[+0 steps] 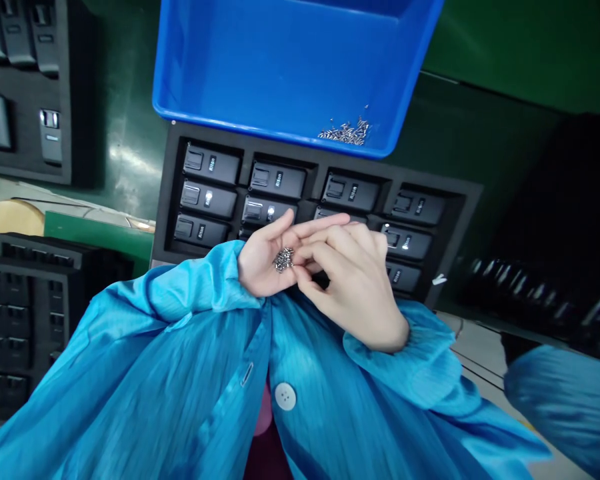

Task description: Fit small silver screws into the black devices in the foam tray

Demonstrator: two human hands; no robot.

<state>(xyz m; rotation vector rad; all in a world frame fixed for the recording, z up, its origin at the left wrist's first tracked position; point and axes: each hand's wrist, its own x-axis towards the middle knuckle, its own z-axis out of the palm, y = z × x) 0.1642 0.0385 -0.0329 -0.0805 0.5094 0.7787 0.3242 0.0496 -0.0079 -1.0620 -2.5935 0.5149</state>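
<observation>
My left hand lies palm up, cupped around a small heap of screws. Over its fingers comes my right hand, thumb and fingertips pinched together at the edge of the heap; whatever is between them is too small to make out. Both hands are above a black foam tray that holds rows of black devices with a clip and a "Riton" label. The hands cover some of the devices in the middle.
Behind the tray stands a blue bin, with a pile of loose screws in its near right corner. More foam trays with black devices are at the left. A blue sleeve shows at the lower right.
</observation>
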